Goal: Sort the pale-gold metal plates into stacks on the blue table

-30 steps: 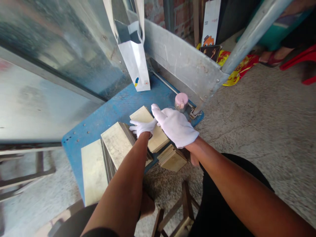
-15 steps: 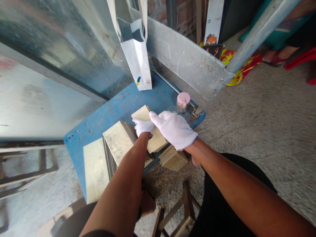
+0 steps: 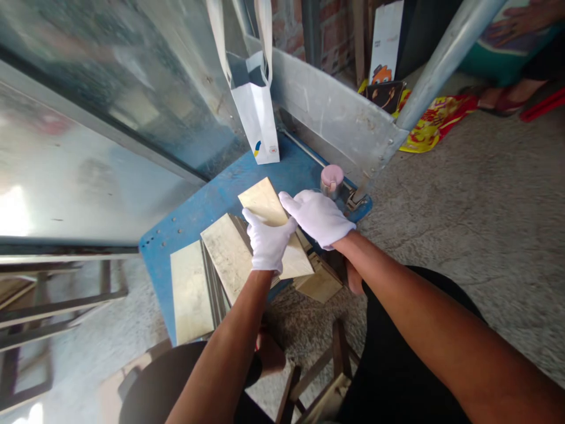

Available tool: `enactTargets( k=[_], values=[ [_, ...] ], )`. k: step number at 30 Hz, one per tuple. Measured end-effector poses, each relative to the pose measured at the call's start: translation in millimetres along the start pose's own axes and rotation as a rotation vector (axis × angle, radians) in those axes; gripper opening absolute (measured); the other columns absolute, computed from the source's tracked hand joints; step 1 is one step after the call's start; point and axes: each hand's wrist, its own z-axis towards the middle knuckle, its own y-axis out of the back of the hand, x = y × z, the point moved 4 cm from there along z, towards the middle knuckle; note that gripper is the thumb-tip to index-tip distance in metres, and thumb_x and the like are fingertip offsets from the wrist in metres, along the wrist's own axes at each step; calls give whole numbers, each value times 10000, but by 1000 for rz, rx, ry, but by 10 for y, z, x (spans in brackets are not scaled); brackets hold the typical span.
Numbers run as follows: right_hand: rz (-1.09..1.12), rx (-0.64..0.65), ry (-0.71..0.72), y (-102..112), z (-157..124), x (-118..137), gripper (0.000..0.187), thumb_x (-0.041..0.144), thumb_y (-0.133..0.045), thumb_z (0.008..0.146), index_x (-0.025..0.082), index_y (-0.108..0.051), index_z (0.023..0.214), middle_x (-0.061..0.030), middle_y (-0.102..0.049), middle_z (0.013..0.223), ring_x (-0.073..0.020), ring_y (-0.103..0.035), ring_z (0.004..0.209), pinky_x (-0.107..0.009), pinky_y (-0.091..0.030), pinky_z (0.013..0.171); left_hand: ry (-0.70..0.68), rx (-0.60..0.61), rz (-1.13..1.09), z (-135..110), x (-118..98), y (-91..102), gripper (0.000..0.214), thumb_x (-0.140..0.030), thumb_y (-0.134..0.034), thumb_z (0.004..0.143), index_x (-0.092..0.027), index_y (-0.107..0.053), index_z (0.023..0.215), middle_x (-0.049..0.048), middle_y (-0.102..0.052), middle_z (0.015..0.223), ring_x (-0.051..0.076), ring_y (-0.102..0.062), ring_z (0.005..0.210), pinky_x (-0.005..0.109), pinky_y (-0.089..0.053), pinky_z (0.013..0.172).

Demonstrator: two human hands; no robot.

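My left hand, in a white glove, spans a pale, thin wooden board, thumb at one long edge and fingers at the other. At the board's right edge is my right hand, also gloved, its thumb along the edge and its other fingers partly hidden. To the left, a stack of similar boards leans over, and another stack lies beyond it. More boards sit lower right, beneath my right wrist. All are by the blue tabletop.
A white paper bag stands at the back of the table. Near the right corner is a pink-lidded jar. A metal post and panel border the far side. A wooden stool is below; another person's foot shows upper right.
My left hand has turned and spread across the board, thumb now toward my right hand. The board has shifted slightly over the pieces below. The camera view has moved a little.
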Motion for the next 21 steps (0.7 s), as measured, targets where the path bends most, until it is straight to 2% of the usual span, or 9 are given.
enactTargets(
  k=[5, 9, 11, 14, 21],
  values=[
    [62, 38, 63, -1, -28, 11, 641, 701, -335, 931, 177, -624, 702, -73, -670, 766, -156, -594, 749, -256, -351, 633, 4, -10, -61, -613, 139, 44, 1306, -432, -884, 576, -155, -43, 1536, 191, -432, 1362, 311, -532, 1186, 412, -460, 1031],
    [146, 197, 104, -105, -109, -8, 612, 706, -451, 886, 155, -624, 684, -30, -607, 645, -116, -484, 591, -250, -310, 557, 48, 31, -14, -968, 253, 60, 1281, -423, -851, 608, -151, -14, 1539, 198, -400, 1395, 328, -516, 1207, 435, -445, 1046],
    [216, 267, 98, -189, -155, -27, 555, 656, -514, 883, 141, -638, 718, -13, -587, 624, -103, -448, 558, -244, -297, 529, 85, 43, 32, -1062, 284, 89, 1274, -435, -840, 619, -171, -3, 1542, 202, -379, 1410, 350, -513, 1211, 458, -435, 1051],
    [242, 287, 79, -267, -213, -25, 450, 547, -568, 898, 123, -658, 776, -18, -606, 659, -101, -450, 579, -230, -301, 529, 97, 39, 85, -1119, 299, 139, 1283, -437, -834, 625, -160, 23, 1538, 224, -343, 1423, 376, -483, 1243, 464, -426, 1057],
    [-24, 314, 144, -300, -308, 106, 464, 554, -522, 920, 127, -686, 848, -77, -686, 792, -140, -546, 653, -244, -321, 548, 94, -40, 147, -1175, 406, 103, 1301, -520, -849, 610, -119, -3, 1512, 267, -248, 1476, 397, -369, 1340, 482, -362, 1115]
  ],
)
